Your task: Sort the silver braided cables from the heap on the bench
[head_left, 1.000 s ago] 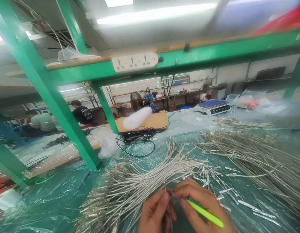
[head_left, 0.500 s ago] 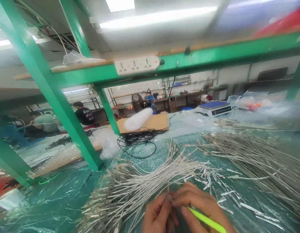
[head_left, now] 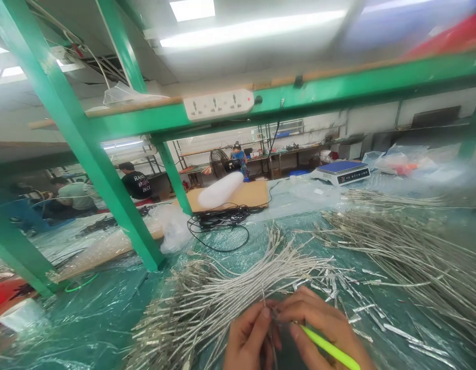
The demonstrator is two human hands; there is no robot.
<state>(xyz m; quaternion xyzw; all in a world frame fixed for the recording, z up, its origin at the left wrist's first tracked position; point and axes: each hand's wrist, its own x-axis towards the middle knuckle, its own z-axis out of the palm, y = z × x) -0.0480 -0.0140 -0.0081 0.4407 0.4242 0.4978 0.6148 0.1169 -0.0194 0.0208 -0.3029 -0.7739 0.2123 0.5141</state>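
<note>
My left hand (head_left: 250,335) is closed at the bottom middle, thumb pressed on a thin silvery cable (head_left: 264,293) whose end sticks up above the fingers. Right beside it, my right hand (head_left: 318,324) grips a slim tool with a bright yellow-green handle (head_left: 330,348). Its working end lies by the left fingertips, too small and blurred to name. The right index finger and thumb nearly meet the left hand. Just beyond both hands spreads a bundle of braided silvery cables (head_left: 241,282) with connector ends.
A second cable pile (head_left: 407,252) lies to the right, with silvery strips (head_left: 415,339) scattered before it. Farther back are a coiled black cable (head_left: 222,218), a weighing scale (head_left: 341,172) and a green post (head_left: 118,190). People sit at the far left and back.
More of the cable's end shows above my left fingers, and the left thumb lies more upright along it. My right hand has shifted slightly with the tool. The view has moved a little.
</note>
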